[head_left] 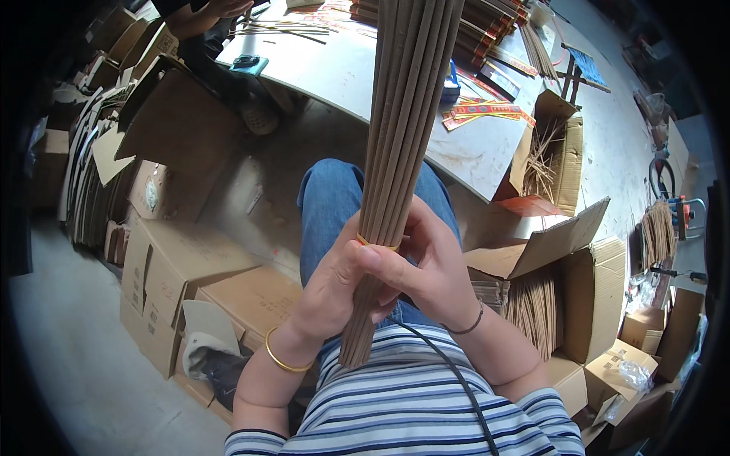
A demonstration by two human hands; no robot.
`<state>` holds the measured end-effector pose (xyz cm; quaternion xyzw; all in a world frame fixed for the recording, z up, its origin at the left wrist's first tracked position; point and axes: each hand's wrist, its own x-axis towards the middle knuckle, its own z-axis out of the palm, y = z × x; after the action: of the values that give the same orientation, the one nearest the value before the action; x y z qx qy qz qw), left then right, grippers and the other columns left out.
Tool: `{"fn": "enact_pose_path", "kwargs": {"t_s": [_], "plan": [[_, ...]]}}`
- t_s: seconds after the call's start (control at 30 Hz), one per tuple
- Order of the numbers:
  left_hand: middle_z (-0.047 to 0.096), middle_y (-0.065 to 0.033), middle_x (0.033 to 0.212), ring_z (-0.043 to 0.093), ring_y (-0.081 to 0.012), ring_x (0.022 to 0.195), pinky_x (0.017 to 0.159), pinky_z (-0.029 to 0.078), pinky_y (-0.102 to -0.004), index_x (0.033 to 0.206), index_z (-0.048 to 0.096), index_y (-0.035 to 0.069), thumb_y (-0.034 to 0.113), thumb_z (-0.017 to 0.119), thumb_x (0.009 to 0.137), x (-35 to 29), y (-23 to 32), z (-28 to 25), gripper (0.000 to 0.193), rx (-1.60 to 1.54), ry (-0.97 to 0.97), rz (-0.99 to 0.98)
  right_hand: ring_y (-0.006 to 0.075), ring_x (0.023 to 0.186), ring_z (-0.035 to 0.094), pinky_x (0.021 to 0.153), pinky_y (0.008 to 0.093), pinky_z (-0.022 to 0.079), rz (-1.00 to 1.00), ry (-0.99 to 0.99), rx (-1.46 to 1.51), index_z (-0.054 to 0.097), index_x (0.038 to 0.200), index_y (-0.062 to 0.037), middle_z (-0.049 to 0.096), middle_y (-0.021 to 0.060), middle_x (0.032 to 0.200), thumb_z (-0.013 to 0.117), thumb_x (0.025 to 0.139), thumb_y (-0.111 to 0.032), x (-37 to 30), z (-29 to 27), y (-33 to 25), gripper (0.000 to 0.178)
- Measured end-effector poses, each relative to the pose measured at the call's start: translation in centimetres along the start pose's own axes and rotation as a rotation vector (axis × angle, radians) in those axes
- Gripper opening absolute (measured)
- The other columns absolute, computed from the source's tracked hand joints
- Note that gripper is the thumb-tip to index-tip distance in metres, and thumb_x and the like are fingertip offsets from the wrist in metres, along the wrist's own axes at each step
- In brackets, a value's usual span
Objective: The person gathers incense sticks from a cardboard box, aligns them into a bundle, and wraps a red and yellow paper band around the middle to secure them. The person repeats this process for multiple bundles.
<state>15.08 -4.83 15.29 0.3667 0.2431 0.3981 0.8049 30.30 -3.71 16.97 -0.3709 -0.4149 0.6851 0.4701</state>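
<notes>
From where I stand, the nearest thing is the bundle of brown sticks (407, 114), held slantwise from the top middle of the frame down to the lower middle. A yellow band (378, 243) shows around it, low down by the thumbs. My worry is that band: if it slipped or snapped, the long upper part could fan out and sticks spill. A hard squeeze or a knock might crack some, as they look brittle.

Both hands are curled closed on the bundle at frame centre. The left hand (331, 277) wraps it from the left; the right hand (430, 262) closes from the right, thumb laid across by the band. The fingers behind are partly hidden, so I can't tell how tightly they press.

Farther out, at the lower right, an open carton (597, 292) holds more sticks (534, 311). Beyond, across the upper middle, the white table (468, 159) carries red-and-yellow strips (490, 114). Another person's hand (228, 7) shows at the upper left.
</notes>
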Motion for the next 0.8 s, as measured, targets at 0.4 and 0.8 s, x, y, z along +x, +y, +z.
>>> {"fn": "enact_pose_path", "kwargs": {"t_s": [0.4,0.8], "plan": [[0.059,-0.0134,0.102,0.060,-0.0217,0.092,0.084,0.052,-0.0329,0.146,0.034,0.003,0.058,0.028,0.100,4.1,1.5,-1.3,0.072,-0.082,0.256,0.334,0.0267,0.066,0.070,0.062,0.0354,0.055,0.200,-0.122,-0.255,0.046,0.122,0.0002,0.066,0.0127,0.074,0.072,0.086,-0.024,-1.7,0.3,3.0,0.050],[0.049,0.0026,0.072,0.051,-0.0074,0.062,0.063,0.047,-0.0236,0.109,0.059,0.004,0.023,0.050,0.103,6.9,7.7,-7.0,0.022,-0.791,-0.311,0.438,0.0091,0.049,0.057,0.046,0.0201,0.047,0.591,-0.638,0.571,0.045,0.108,-0.0005,0.056,0.0043,0.071,0.071,0.087,-0.010,-2.2,-3.0,3.9,0.035]]}}
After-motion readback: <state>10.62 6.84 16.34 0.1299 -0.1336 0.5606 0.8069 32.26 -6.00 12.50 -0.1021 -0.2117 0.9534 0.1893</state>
